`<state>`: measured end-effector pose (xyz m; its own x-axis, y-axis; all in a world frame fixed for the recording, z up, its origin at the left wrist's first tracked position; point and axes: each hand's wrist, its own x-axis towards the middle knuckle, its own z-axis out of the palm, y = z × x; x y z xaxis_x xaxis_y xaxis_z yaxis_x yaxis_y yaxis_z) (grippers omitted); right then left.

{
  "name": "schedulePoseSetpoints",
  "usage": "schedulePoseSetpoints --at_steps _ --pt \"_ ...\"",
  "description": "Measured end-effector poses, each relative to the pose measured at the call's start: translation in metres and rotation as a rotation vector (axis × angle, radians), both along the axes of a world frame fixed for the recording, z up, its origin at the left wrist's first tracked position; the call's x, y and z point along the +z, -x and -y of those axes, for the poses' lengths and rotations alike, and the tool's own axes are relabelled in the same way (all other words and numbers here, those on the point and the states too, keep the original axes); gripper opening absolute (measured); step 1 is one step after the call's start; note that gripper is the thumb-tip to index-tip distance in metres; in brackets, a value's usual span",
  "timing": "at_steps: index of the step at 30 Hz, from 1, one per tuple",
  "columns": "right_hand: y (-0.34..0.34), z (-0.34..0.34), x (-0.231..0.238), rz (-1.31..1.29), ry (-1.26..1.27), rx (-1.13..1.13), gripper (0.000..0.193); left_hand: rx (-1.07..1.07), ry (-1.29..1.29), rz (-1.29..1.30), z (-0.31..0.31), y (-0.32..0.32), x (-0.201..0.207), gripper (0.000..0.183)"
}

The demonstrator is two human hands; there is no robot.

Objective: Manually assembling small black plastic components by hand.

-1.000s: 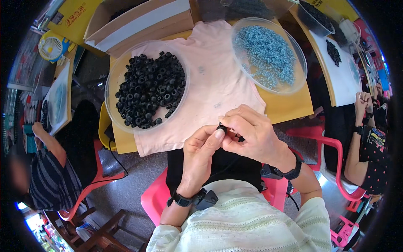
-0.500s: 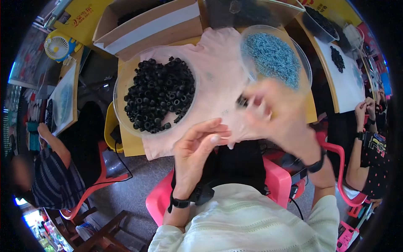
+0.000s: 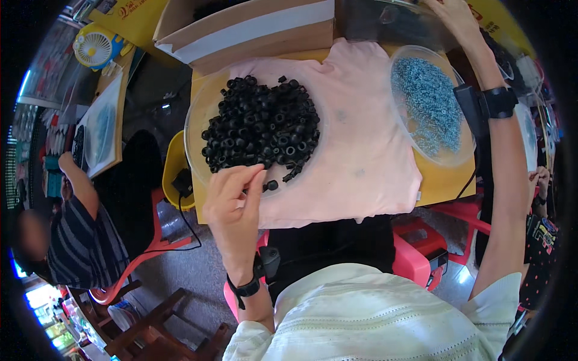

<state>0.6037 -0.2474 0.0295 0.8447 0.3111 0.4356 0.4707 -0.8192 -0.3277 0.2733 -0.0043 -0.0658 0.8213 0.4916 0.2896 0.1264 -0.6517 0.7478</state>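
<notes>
My left hand (image 3: 233, 195) is at the near edge of a round clear plastic tray (image 3: 194, 174), its thumb and forefinger pinched together beside the black pieces. What the pinch holds, if anything, is hidden. In the tray lies a heap of small black ring-like plastic pieces (image 3: 259, 129), with a couple of them loose by my fingertips. Far off at the upper right, my right hand (image 3: 451, 13) reaches to a see-through bin (image 3: 391, 27) behind the table. The picture's upper edge cuts off its fingers.
A pink cloth (image 3: 367, 138) covers much of the yellow tabletop (image 3: 445, 186). At right, a second clear tray holds small blue beads (image 3: 427, 99). An open cardboard box (image 3: 253, 36) stands at the back. A yellow bin (image 3: 177, 165) is at left; people sit on both sides.
My right hand has swung away from my left, up to the bin at the far right; a small dark piece showed at its fingers before. My left hand has gone to the black pieces and closed.
</notes>
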Motion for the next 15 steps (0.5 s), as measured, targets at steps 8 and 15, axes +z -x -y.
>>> schedulePoseSetpoints --at_steps 8,15 --pt "0.068 0.020 -0.010 0.040 -0.057 0.258 0.027 -0.138 -0.277 -0.076 0.005 -0.020 -0.009 0.021" --pt "0.192 0.015 -0.052 -0.464 -0.105 0.443 0.013 -0.180 -0.358 -0.121 0.010 -0.024 -0.021 0.024"
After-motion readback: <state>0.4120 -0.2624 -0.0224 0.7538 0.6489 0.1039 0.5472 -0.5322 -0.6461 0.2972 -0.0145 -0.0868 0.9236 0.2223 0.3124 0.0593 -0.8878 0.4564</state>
